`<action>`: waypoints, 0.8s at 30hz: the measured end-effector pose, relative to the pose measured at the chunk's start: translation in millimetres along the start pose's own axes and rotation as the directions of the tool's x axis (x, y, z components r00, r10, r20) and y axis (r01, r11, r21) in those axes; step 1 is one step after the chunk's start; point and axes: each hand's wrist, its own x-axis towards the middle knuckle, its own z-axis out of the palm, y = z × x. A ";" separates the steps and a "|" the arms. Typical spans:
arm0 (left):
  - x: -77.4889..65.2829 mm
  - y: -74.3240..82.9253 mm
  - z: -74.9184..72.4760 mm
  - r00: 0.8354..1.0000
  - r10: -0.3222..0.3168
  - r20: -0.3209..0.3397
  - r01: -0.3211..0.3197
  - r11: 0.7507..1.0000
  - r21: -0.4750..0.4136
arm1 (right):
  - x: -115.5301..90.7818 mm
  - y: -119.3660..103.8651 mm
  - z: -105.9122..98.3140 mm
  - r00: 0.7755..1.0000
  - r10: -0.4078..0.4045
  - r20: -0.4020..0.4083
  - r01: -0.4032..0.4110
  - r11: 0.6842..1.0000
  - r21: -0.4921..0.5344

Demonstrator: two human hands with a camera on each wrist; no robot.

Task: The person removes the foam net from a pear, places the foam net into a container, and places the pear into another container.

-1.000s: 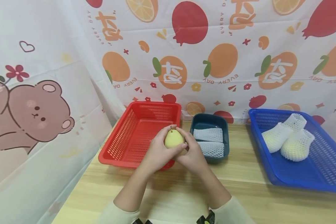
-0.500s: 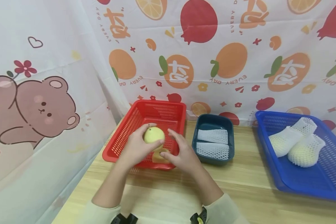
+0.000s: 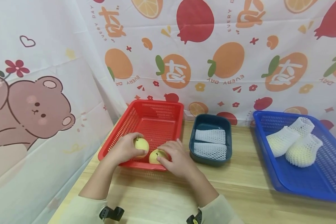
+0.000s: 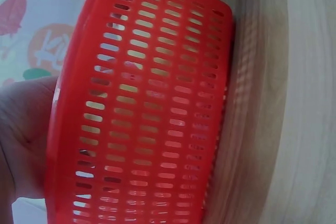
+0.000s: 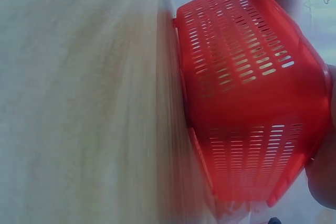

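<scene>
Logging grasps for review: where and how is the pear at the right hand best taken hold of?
Probably across the rounded sides of the pear, reaching down from above with the right hand. It is just inside the near wall of the red basket, which likely hinders a level approach; the top is open.

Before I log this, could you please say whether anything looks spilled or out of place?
Nothing stands out: two pears are within the red basket, and two foam nets lie flat in the dark tray.

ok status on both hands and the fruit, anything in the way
Left hand gripping left fruit, right hand gripping right fruit. Both fruits inside red basket. Nothing seen blocking either hand; basket wall partly screens wrist views.
</scene>
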 end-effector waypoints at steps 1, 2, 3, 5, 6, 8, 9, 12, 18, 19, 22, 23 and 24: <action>0.7 -1.4 0.7 1.000 0.002 0.020 -0.002 1.000 0.017 | 0.2 -0.1 0.4 1.000 -0.002 0.004 0.002 1.000 -0.004; 1.2 -2.7 1.8 0.999 -0.004 0.036 0.003 1.000 0.031 | 0.1 -0.2 0.8 1.000 -0.004 0.007 0.004 1.000 -0.011; 1.7 -3.6 2.5 0.999 -0.003 0.052 0.001 0.999 0.040 | 0.0 -0.1 1.2 1.000 -0.003 0.009 0.004 1.000 -0.020; 2.8 -5.2 3.7 0.996 0.005 0.084 -0.010 0.998 0.055 | -0.1 0.3 2.0 1.000 -0.003 0.009 0.003 0.999 -0.032; 3.1 -5.7 3.9 0.995 0.016 0.100 -0.022 0.998 0.060 | -0.2 0.6 2.5 1.000 -0.001 0.011 0.001 0.999 -0.036; 3.2 -6.3 4.4 0.993 0.013 0.117 -0.020 0.998 0.059 | -0.2 1.3 3.2 1.000 -0.003 0.010 0.003 0.999 -0.038; 2.9 -6.2 4.1 0.992 0.010 0.123 -0.017 0.998 0.057 | -0.2 1.5 3.4 1.000 -0.005 0.008 0.006 0.999 -0.035; 1.1 -6.0 3.3 0.991 0.007 0.130 -0.014 0.999 0.053 | -0.4 1.4 3.8 1.000 -0.013 0.005 0.013 1.000 -0.029; 1.8 -4.0 4.3 0.995 0.010 0.104 -0.019 0.995 0.093 | -0.7 0.6 3.5 1.000 -0.005 0.002 0.005 1.000 -0.028; 2.2 -3.8 4.6 0.995 0.012 0.099 -0.022 0.995 0.102 | -0.7 0.4 3.4 1.000 -0.002 0.003 0.002 1.000 -0.029; 3.6 -3.5 5.7 0.996 0.016 0.091 -0.028 0.992 0.124 | -1.1 -0.1 2.9 1.000 0.005 0.003 -0.005 1.000 -0.030; 3.9 -3.0 5.7 0.996 0.018 0.093 -0.030 0.991 0.128 | -1.2 0.0 2.9 1.000 0.006 0.002 -0.006 1.000 -0.029; 4.4 -2.7 5.9 0.996 0.015 0.093 -0.027 0.991 0.132 | -1.3 0.2 2.8 1.000 0.005 0.002 -0.005 1.000 -0.031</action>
